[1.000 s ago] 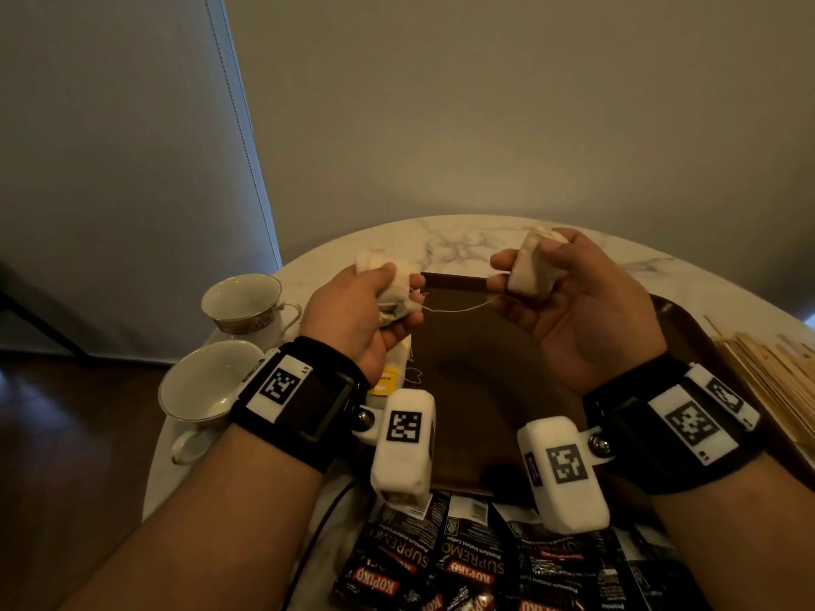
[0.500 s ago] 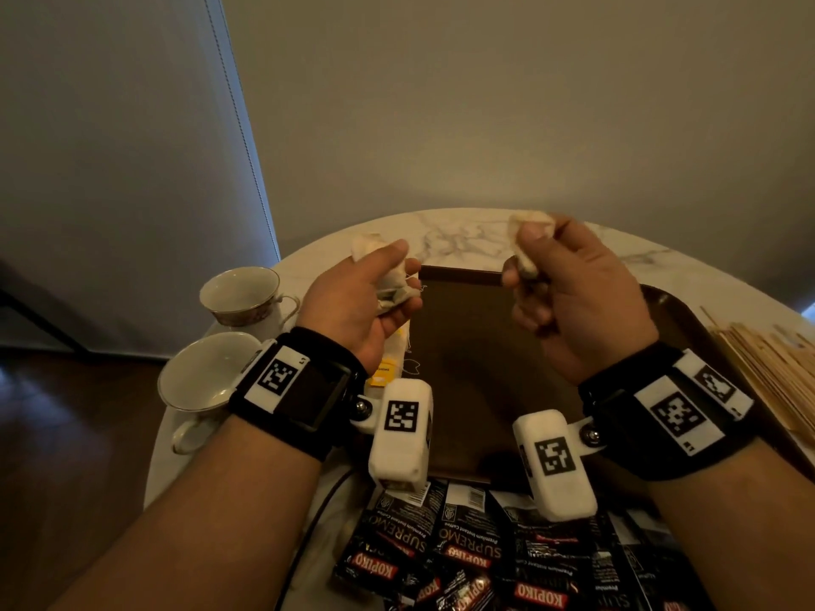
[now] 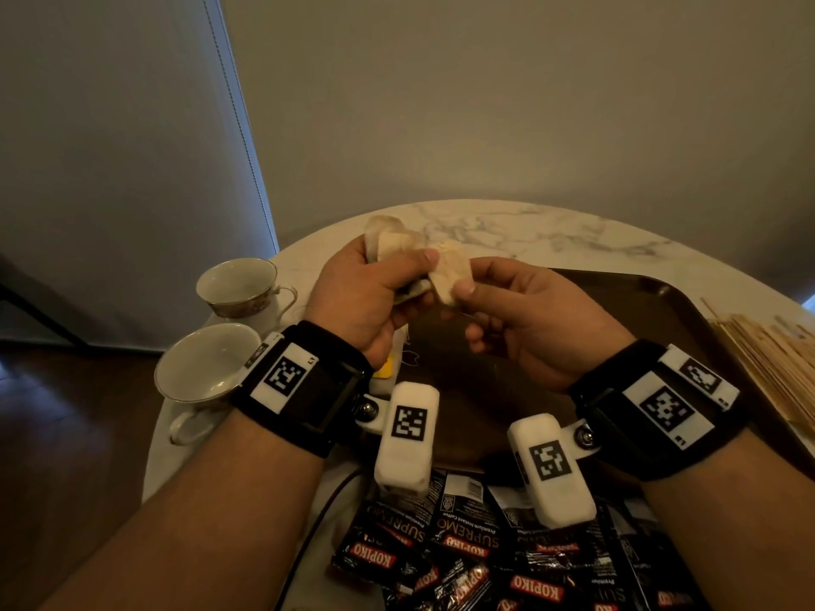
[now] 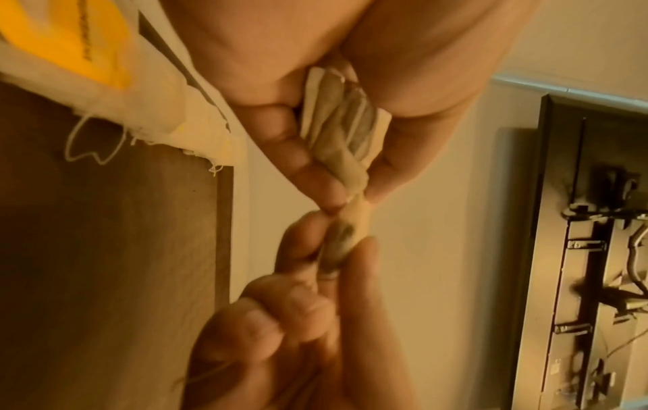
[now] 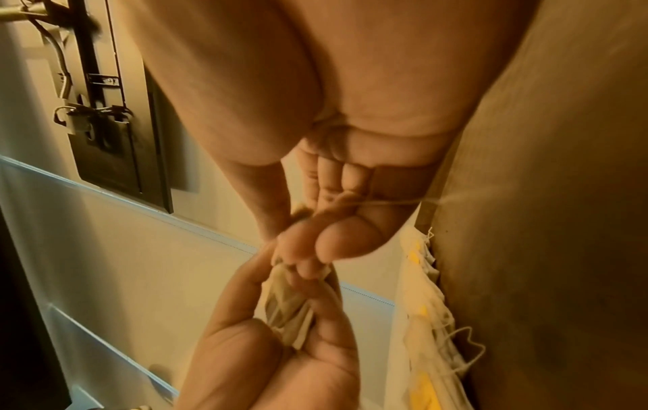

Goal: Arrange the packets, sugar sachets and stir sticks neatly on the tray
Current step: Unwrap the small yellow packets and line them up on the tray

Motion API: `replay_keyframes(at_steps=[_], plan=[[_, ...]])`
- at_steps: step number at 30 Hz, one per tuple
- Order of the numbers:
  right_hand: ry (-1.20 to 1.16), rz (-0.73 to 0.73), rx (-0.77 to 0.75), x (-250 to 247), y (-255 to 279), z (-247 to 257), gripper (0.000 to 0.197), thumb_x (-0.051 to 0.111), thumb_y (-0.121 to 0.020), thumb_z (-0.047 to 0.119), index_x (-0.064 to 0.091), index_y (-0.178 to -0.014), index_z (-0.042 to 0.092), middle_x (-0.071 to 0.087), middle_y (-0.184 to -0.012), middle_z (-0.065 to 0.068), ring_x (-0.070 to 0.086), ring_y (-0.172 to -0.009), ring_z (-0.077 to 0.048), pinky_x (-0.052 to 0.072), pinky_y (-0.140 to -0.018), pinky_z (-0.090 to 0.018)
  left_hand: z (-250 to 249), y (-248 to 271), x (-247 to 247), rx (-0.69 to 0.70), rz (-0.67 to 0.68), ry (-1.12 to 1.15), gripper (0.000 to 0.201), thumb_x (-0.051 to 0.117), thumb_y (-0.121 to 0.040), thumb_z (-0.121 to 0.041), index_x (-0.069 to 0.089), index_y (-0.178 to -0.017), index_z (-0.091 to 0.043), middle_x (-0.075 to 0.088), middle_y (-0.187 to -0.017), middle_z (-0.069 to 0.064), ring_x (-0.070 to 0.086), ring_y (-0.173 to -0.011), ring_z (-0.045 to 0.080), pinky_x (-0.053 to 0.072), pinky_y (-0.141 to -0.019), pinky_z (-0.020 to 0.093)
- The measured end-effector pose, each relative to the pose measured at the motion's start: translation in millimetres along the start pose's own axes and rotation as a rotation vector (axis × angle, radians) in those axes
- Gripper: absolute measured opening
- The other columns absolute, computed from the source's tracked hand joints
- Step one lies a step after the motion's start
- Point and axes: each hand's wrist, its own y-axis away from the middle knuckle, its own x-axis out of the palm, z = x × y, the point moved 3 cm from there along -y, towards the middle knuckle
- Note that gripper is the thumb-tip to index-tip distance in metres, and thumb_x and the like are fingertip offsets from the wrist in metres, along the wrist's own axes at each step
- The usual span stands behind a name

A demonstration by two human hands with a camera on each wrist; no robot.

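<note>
My left hand grips a bundle of pale tea bags above the far left corner of the dark brown tray. Thumb and fingers squeeze that bundle in the left wrist view. My right hand pinches one more tea bag and holds it against the bundle. A thin string runs across the right fingers. Other tea bags with yellow tags lie along the tray's left edge. Black Kopiko coffee packets are heaped at the near edge, and wooden stir sticks lie to the tray's right.
Two white teacups stand at the left of the round marble table. A dark cable runs off the near edge. The wall is close behind the table.
My hands were apart with a string stretched between them. The right hand has moved left and now presses its tea bag against the bundle in the left hand.
</note>
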Motion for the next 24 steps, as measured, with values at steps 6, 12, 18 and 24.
replay_keyframes(at_steps=[6,12,18,24], plan=[[0.147,-0.028,0.07,-11.7,0.3,0.1,0.016,0.064,-0.095,0.006,0.074,-0.107,0.008,0.076,-0.09,-0.007,0.064,-0.065,-0.011,0.057,-0.063,-0.025,-11.8,-7.2,-14.5,0.067,-0.145,0.179,0.018,0.069,-0.093,-0.001,0.061,-0.104,-0.012,0.076,-0.09,0.009,0.077,-0.085,0.027,0.061,-0.062,0.032],[0.215,-0.003,0.115,-25.2,2.2,2.5,0.016,0.071,-0.084,0.017,0.077,-0.098,0.01,0.073,-0.084,-0.006,0.063,-0.069,-0.014,0.055,-0.068,-0.03,-14.5,-8.2,-20.9,0.092,-0.265,0.253,0.016,0.069,-0.093,0.001,0.062,-0.103,-0.01,0.073,-0.085,0.009,0.075,-0.068,0.019,0.057,-0.055,0.025],[0.069,0.056,-0.049,-19.6,4.8,13.7,0.017,0.068,-0.08,0.021,0.071,-0.095,0.014,0.069,-0.096,-0.004,0.064,-0.09,-0.015,0.056,-0.079,-0.032,-12.6,-8.0,-17.1,0.093,-0.188,0.157,0.015,0.069,-0.093,0.0,0.063,-0.102,-0.012,0.074,-0.091,0.008,0.076,-0.078,0.021,0.06,-0.065,0.03],[0.015,-0.009,-0.122,-7.3,2.4,13.0,0.019,0.067,-0.085,0.022,0.068,-0.101,0.011,0.072,-0.099,-0.004,0.068,-0.096,-0.019,0.058,-0.083,-0.038,-7.3,0.6,1.4,0.083,0.054,-0.04,0.014,0.069,-0.092,0.001,0.064,-0.098,-0.011,0.074,-0.081,0.003,0.075,-0.079,0.02,0.062,-0.07,0.037]])
